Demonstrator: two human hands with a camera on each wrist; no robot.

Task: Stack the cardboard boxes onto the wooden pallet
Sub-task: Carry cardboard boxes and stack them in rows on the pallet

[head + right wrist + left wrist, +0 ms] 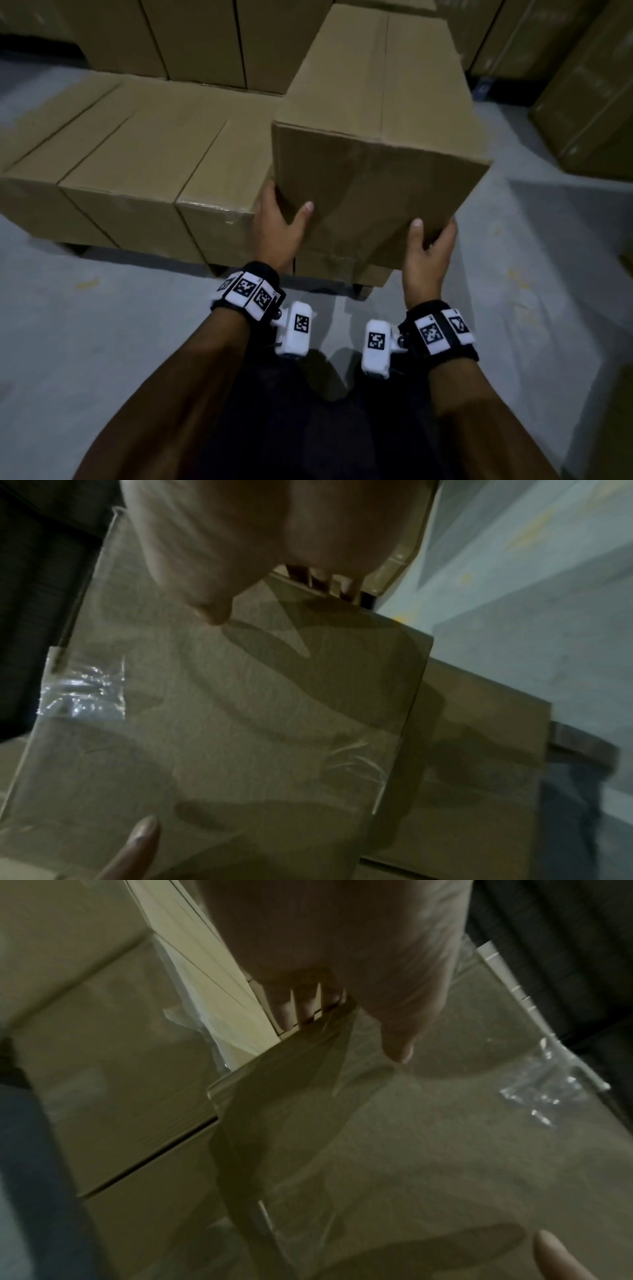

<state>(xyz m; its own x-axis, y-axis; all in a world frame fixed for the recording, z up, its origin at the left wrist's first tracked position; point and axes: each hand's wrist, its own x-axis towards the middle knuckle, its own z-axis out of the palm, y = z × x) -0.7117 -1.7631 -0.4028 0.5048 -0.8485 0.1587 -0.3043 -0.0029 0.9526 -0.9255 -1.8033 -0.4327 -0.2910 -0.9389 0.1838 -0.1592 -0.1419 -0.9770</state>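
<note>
The held box (376,144) is plain tan-brown cardboard, its near face darker in shade, with a strip of clear glossy tape (82,691) glinting white near one edge. Left of that box, the row of boxes (130,154) shows the same plain tan, parted by thin dark seams. Behind it, the stacked boxes (205,37) are a duller olive-brown. Below it, the floor (102,325) is pale blue-grey with small yellow marks (87,283). The wrist bands (248,294) nearer than the box are black, bearing white tags with black square-code patterns; the wrist cameras (298,329) are white.
</note>
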